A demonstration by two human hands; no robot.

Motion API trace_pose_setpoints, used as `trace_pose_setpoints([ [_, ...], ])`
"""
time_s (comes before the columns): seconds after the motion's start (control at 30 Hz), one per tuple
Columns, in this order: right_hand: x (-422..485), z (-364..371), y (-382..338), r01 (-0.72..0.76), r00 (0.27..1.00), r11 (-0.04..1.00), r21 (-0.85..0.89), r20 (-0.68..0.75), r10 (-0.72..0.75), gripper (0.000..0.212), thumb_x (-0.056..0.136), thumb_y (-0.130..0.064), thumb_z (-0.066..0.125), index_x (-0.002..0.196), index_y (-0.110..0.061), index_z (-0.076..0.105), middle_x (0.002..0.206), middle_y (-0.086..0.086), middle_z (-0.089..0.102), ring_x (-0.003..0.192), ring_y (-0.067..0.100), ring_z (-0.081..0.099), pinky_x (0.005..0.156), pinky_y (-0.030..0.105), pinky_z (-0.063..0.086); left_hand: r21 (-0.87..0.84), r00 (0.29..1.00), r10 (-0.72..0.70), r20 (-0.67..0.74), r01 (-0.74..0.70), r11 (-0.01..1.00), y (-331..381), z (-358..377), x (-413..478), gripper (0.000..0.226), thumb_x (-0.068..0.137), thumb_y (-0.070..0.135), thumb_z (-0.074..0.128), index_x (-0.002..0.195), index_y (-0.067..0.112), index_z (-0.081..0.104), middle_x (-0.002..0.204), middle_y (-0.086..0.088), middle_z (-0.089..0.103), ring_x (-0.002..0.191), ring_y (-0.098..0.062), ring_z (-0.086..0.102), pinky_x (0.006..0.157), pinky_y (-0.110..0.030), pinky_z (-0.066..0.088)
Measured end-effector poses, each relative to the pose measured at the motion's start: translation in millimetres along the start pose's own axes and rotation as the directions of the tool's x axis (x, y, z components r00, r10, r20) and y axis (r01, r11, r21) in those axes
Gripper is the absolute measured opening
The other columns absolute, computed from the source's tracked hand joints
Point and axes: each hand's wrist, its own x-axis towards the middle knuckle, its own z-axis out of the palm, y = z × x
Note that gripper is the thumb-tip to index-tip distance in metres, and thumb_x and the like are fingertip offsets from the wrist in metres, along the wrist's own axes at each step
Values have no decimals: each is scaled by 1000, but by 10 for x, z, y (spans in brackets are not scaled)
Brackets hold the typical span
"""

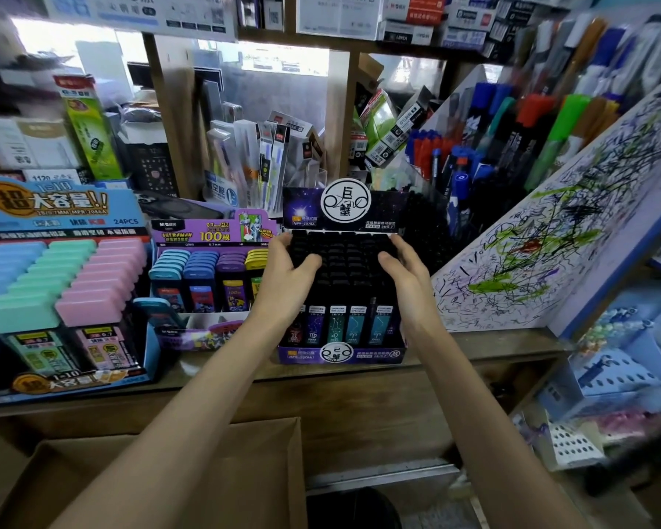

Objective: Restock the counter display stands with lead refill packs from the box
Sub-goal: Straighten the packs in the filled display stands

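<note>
Together, the lead refill packs [340,261] stood upright in tight rows, their black caps forming a dark stepped block, with slim dark bodies and teal and purple constellation labels showing along the front row. They filled a purple display stand [340,355] on the wooden counter [474,345], its starry header card [344,208] rising behind them. We had our left hand [288,261] laid on the caps at the stand's left side and our right hand [407,267] on those at the right, fingers spread and only lightly bent, clasping nothing. Just left of it sat an Ultraman stand [206,238] with blue, purple and yellow-capped packs [203,261], its front row partly unfilled. Further left, a blue stand [35,208] carried mint, pink and pale blue packs [54,276]. Below the counter an open cardboard box [168,471] sat under our left forearm. To the right leaned a scribbled test board [550,231], with pens [493,120] racked behind it.
</note>
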Motion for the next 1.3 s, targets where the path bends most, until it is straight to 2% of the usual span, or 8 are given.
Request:
trace_pose_setpoints([
  [0.13, -16, 13, -4, -6, 1000, 999, -36, 4, 6, 57, 90, -40, 52, 143, -32, 34, 146, -9, 40, 133, 10, 39, 111, 41, 32, 49, 1000, 11, 7, -11, 999, 18, 13, 20, 63, 94, 25, 48, 149, 19, 17, 155, 6, 21, 140, -11, 21, 110, -27, 20],
  [0.3, -40, -3, -79, 36, 999, 980, -198, 31, -30, 49, 98, -34, 42, 145, -28, 30, 147, -10, 34, 135, 9, 33, 114, 36, 27, 0, 997, -42, 66, 42, 999, 14, -10, 60, 63, 96, 26, 47, 150, 22, 16, 157, 5, 15, 143, -12, 15, 107, -26, 17],
  [0.4, 15, -78, -183, 171, 985, 813, -556, 103, -137, 48, 100, -34, 38, 144, -17, 33, 148, 1, 35, 134, 15, 33, 105, 23, 23, 92, 995, -7, 96, -2, 996, 26, -36, 59, 63, 97, 29, 46, 150, 18, 13, 158, 2, 13, 143, -13, 13, 105, -22, 15],
  [0.5, 72, -108, -290, 255, 967, 603, -756, 203, -153, 48, 100, -37, 36, 140, -12, 40, 145, 7, 38, 132, 22, 35, 103, 26, 26, 334, 989, 74, 125, -112, 936, 88, -47, 37, 59, 99, 31, 41, 149, 12, 15, 158, -4, 13, 144, -14, 9, 109, -21, 10],
  [0.73, -206, -305, -382, 388, 920, 660, -644, 307, -242, 61, 91, -56, 35, 140, -21, 42, 152, -7, 26, 140, 9, 20, 114, 31, 19, 418, 937, 328, 121, -348, 839, -10, -303, -393, 79, 86, 63, 34, 148, 16, 21, 156, 2, 17, 142, -7, 13, 108, -22, 13],
  [0.93, -259, -374, -254, 559, 829, 254, -790, 542, -139, 73, 89, -60, 31, 150, -26, 11, 158, -10, 2, 142, 0, -8, 113, 22, -1, 540, 949, 255, 186, -316, 781, -252, -360, -494, 75, 90, 31, 57, 149, 10, 15, 154, -6, 24, 141, -16, 23, 109, -21, 17],
  [1.17, -216, -318, -234, 577, 817, 189, -795, 559, -142, 59, 97, -48, 29, 149, -23, 18, 157, -2, 15, 144, 11, 2, 112, 24, 1, 538, 957, 238, 169, -291, 791, -256, -279, -485, 67, 95, 25, 51, 150, 12, 15, 152, -6, 30, 141, -18, 25, 113, -31, 24],
  [1.3, -248, -271, -257, 564, 821, 28, -825, 556, -128, 62, 98, -49, 21, 150, -16, 14, 157, 4, 15, 145, 18, 5, 115, 31, 0, 560, 958, 236, 164, -288, 777, -225, -266, -494, 66, 95, 26, 50, 150, 13, 14, 148, -6, 37, 137, -20, 28, 109, -33, 28],
])
